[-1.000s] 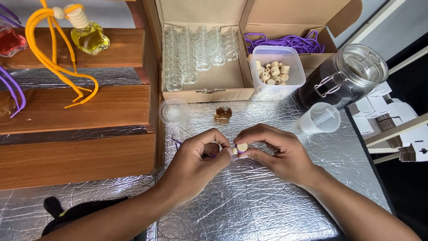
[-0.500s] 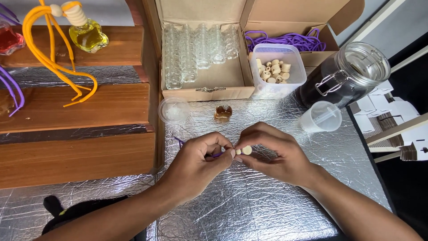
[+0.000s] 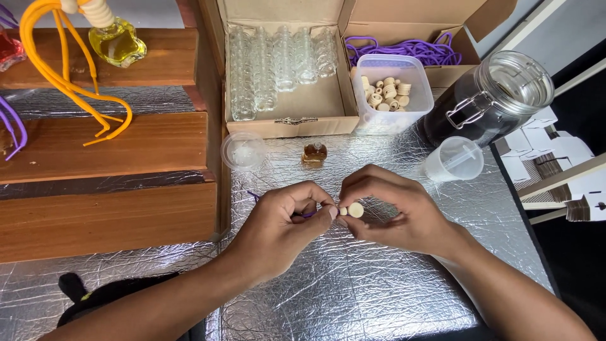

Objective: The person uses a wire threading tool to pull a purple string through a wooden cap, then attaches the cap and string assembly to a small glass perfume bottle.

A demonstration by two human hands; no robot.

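My left hand (image 3: 285, 222) pinches a thin purple cord (image 3: 254, 196) whose end meets a small wooden bead cap (image 3: 353, 210). That cap sits between the fingertips of my right hand (image 3: 394, 208). Both hands hover just above the silver foil mat (image 3: 353, 297), fingertips almost touching. A small amber-filled glass bottle (image 3: 314, 153) stands on the mat just beyond my hands.
An open cardboard box (image 3: 287, 120) holds several empty glass bottles; beside it a plastic tub of wooden caps (image 3: 388, 91) and purple cords (image 3: 404, 49). A dark glass jar (image 3: 486, 101), a small plastic cup (image 3: 454, 159) and a round lid (image 3: 243, 150) stand nearby. Wooden steps (image 3: 107, 202) rise at left.
The wooden cap has slid slightly right along the cord between my fingertips; both hands stay in nearly the same place.
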